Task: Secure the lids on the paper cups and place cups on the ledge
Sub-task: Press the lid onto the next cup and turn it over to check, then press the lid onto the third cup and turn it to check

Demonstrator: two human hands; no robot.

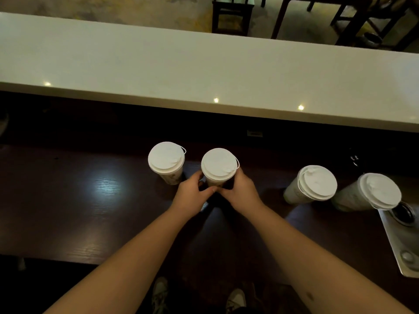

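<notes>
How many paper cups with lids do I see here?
4, all on the dark counter. One stands at left; one is gripped by both hands; two stand at right. None is on the ledge.

My four paper cups [171,176] are off-white under plain white lids [166,157]. They stand on a dark brown surface [68,200] with fine wood grain. The ledge [158,64] beyond is pale cream. At right lies a grey metal tray [399,245].
</notes>
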